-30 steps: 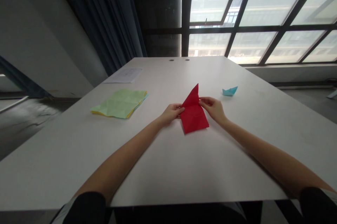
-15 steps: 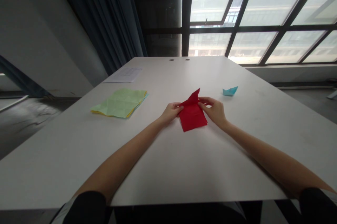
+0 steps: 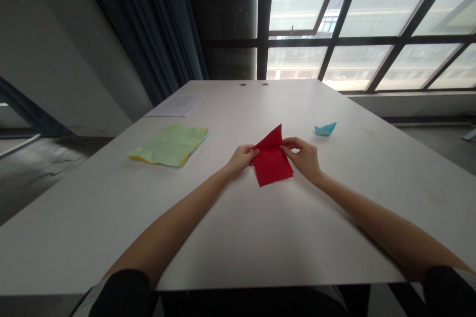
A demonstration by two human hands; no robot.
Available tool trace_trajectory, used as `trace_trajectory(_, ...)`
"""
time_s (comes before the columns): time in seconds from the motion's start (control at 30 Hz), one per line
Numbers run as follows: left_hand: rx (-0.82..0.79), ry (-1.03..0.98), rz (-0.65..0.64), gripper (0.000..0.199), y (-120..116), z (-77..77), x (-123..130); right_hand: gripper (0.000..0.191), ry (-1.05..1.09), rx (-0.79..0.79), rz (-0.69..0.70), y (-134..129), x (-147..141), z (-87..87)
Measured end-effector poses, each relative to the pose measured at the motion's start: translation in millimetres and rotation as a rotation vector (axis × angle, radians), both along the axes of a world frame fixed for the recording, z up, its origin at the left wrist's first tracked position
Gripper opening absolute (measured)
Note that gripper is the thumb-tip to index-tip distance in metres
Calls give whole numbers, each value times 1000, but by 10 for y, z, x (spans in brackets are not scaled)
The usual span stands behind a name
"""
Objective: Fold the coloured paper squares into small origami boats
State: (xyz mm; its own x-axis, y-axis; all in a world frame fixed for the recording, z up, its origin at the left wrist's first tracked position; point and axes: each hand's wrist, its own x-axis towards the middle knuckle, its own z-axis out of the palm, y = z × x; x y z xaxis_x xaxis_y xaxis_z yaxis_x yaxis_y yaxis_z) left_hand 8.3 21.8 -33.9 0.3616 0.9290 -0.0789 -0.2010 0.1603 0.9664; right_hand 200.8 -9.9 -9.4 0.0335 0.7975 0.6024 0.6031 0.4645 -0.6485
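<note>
On the white table (image 3: 238,237), the red paper (image 3: 273,160) lies between the two hands, its pointed flap raised; the left hand (image 3: 241,157) pinches its left edge, the right hand (image 3: 303,156) its right edge.

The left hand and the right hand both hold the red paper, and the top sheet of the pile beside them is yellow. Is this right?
Not the colour: the head view shows that the top sheet is light green. The left hand and right hand do both hold the red paper.
</note>
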Motion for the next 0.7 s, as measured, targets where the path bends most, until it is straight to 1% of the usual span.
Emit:
trace_trajectory(0.1, 18, 11, -21, 35, -21, 27, 6, 10, -82, 29, 8, 14, 11, 7)
trace_trajectory(0.2, 38, 28, -24, 34, -41, 59, 13, 11, -159, 48, 53, 12, 10, 15)
trace_trajectory(0.3, 48, 42, -9, 32, -55, 91, 20, 13, -197, 51, 102, 1, -7, 15)
trace_trajectory(0.37, 54, 46, -9, 32, -59, 106, 23, 14, -209, 32, 107, -5, -20, 14)
trace_trajectory(0.47, 74, 44, -11, 30, -55, 113, 21, 15, -225, -25, 78, -8, -29, 26)
trace_trajectory(0.57, 101, 52, 4, 27, -44, 103, 20, 17, -220, -118, 89, -4, -25, 44)
trace_trajectory(0.63, 110, 62, 11, 27, -41, 100, 24, 17, -166, -185, 113, 6, -19, 39)
trace_trajectory(0.7, 111, 54, 9, 28, -46, 112, 29, 18, -65, -236, 132, 27, -12, 12)
